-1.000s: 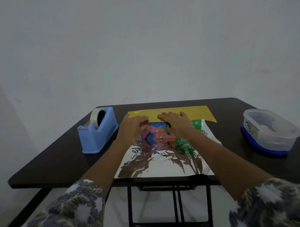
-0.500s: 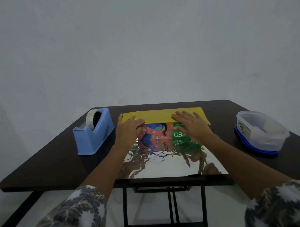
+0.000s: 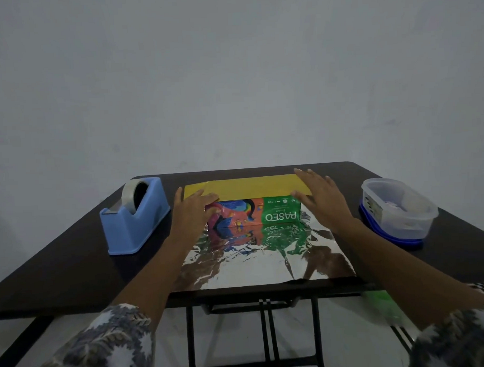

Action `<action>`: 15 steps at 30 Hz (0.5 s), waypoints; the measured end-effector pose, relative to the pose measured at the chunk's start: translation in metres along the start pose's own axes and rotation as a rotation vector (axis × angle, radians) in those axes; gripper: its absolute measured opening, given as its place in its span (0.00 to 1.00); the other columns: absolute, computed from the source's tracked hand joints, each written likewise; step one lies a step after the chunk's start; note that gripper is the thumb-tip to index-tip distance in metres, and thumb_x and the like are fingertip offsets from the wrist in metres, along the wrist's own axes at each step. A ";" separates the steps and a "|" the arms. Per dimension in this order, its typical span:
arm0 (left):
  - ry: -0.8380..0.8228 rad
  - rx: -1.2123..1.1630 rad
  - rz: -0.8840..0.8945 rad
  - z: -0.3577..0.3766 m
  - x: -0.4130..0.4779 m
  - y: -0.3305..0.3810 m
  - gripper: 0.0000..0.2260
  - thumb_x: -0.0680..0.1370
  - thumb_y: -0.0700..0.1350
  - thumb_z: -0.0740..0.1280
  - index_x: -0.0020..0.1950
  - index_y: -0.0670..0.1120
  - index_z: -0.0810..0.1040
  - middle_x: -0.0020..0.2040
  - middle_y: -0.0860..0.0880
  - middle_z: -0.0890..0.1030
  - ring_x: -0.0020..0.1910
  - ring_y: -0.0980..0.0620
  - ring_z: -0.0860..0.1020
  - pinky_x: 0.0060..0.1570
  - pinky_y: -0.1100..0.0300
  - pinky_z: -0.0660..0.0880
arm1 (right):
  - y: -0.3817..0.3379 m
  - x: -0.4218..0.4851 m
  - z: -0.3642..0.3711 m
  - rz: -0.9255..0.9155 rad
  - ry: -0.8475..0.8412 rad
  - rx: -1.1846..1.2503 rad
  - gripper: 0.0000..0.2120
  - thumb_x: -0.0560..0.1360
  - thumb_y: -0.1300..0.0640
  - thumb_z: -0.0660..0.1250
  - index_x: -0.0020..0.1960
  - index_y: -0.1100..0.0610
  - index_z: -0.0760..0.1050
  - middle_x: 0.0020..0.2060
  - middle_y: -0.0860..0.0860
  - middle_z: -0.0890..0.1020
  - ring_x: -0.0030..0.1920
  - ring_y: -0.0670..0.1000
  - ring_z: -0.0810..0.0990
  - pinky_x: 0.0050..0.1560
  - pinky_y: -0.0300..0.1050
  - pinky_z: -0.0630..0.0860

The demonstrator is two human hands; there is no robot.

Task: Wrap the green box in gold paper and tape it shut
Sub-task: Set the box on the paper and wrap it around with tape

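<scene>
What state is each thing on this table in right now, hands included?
green box, lying on the paper, front face bare, top under the gold flap.
gold paper, far flap folded over the box, silver side lying open on the near side.
left hand, open, pressing the flap at the box's left end.
right hand, open, fingers straight at the flap's right end.
tape dispenser, upright, roll loaded, untouched.
plastic container, on a blue base, contents unclear.

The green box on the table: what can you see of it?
The box looks like printed cardboard. Its near side is green at the right end, with white PASEO lettering upside down, and a bright multicoloured picture fills the rest. It lies lengthwise on the shiny silver side of the wrapping paper, whose gold flap covers its top. The left hand and right hand press flat at its two ends.
</scene>
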State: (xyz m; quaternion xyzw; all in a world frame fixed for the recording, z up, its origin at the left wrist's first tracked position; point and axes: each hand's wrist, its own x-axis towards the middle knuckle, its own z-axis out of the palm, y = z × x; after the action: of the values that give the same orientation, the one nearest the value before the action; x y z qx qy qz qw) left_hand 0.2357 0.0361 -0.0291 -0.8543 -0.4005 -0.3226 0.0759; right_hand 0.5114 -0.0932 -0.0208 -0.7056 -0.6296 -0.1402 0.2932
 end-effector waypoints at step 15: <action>-0.024 0.006 0.017 -0.006 0.006 -0.001 0.14 0.77 0.49 0.66 0.62 0.50 0.80 0.65 0.45 0.76 0.71 0.51 0.67 0.72 0.52 0.42 | -0.104 0.054 0.044 -0.292 -0.381 -0.178 0.36 0.77 0.40 0.56 0.77 0.52 0.43 0.77 0.49 0.53 0.75 0.49 0.54 0.74 0.47 0.50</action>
State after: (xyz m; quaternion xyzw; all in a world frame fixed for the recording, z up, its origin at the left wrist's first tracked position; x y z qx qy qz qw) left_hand 0.2350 0.0380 -0.0208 -0.8613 -0.3949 -0.3105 0.0766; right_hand 0.4117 -0.0205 -0.0001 -0.6441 -0.7538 -0.1005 0.0828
